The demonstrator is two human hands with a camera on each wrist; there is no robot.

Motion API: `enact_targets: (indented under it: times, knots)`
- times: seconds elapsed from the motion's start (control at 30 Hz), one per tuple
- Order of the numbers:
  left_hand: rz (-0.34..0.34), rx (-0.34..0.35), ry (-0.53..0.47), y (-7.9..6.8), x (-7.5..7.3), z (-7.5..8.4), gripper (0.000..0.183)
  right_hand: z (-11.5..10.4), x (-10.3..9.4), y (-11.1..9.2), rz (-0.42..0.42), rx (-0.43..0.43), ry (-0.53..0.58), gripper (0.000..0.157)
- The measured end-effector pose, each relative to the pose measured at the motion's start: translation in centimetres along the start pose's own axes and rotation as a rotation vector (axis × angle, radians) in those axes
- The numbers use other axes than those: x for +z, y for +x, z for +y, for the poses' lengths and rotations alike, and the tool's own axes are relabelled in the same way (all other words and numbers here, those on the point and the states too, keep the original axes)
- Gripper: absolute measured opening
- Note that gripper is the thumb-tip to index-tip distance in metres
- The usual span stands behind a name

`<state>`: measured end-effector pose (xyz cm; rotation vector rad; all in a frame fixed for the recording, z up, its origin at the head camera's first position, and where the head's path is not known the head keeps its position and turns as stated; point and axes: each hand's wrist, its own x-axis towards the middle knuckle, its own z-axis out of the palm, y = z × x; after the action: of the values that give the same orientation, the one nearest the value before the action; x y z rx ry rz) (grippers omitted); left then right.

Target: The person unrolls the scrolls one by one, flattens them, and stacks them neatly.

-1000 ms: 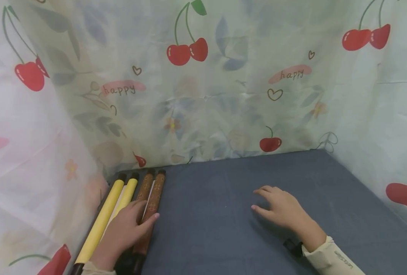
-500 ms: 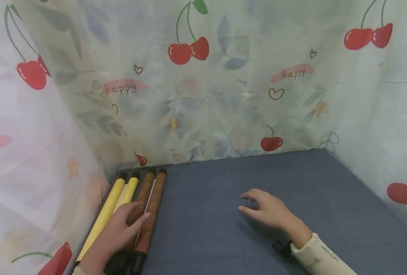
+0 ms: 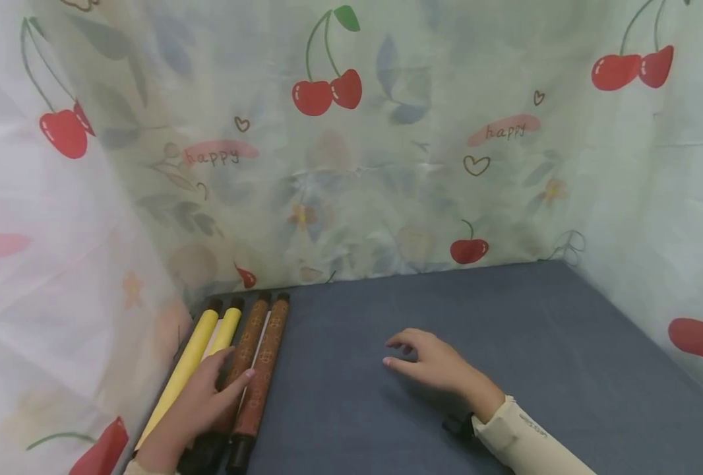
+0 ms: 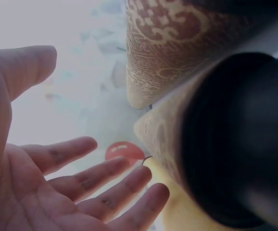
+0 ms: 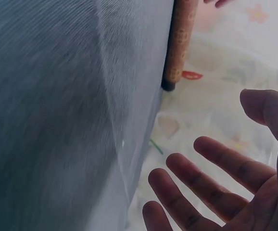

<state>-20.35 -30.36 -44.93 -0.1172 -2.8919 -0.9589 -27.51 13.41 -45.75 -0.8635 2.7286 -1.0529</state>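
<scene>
Two brown patterned rolls [image 3: 264, 373] with dark end caps lie side by side at the left of the table, like the paired rods of a scroll. A pale strip shows between them. Over these rolls hovers my left hand [image 3: 188, 412], fingers extended and thumb spread; in the left wrist view its palm [image 4: 43, 202] holds nothing and the brown roll [image 4: 163, 53] is apart from the fingers. My right hand [image 3: 440, 366] hangs above the middle of the table, its fingers loosely bent around nothing. The right wrist view shows those fingers [image 5: 216, 192] spread.
Left of the brown rolls lie two yellow rolls [image 3: 185, 363] with black ends, partly hidden by the left hand. A dark blue-grey cloth [image 3: 339, 409] covers the table. Curtains [image 3: 363, 191] printed with cherries and "happy" enclose it at the back and both sides.
My right hand has moved left across the table, closer to the rolls. My left hand has drawn slightly back and to the left over the brown rolls. The rolls have stayed put.
</scene>
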Motion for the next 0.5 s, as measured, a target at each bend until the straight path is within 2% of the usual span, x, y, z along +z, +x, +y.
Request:
enact_targets:
  times: [0.33, 0.5]
  knots:
    - [-0.044, -0.032, 0.016, -0.1, -0.1, 0.0, 0.084, -2.7, 3.0, 3.0, -0.079, -0.053, 0.038, 0.049]
    - [-0.066, -0.026, 0.011, 0.0, -0.2, 0.0, 0.08, -3.7, 4.3, 4.0, -0.102, -0.048, 0.083, 0.049]
